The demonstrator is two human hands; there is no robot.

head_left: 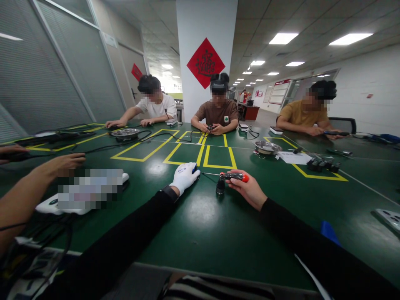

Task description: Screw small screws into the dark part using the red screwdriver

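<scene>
My left hand [184,179], in a white glove with a dark blue patch at the fingertips, rests low over the green table [200,241]. Its fingers look curled together, and whatever lies under them is hidden. My bare right hand [248,189] grips a screwdriver [236,176] by its black and red handle. The thin shaft points left, its tip close to the gloved fingers; whether they touch cannot be made out. Just below the handle, a black flared cylindrical part [220,186] stands upright on the table, near my right fingertips.
Yellow tape rectangles [220,157] mark the table ahead. A metal bowl [267,147], a paper sheet [293,157] and several black parts [323,163] lie right. Left are a white power strip [84,196], cables and a neighbour's hand [67,164]. Three people sit opposite.
</scene>
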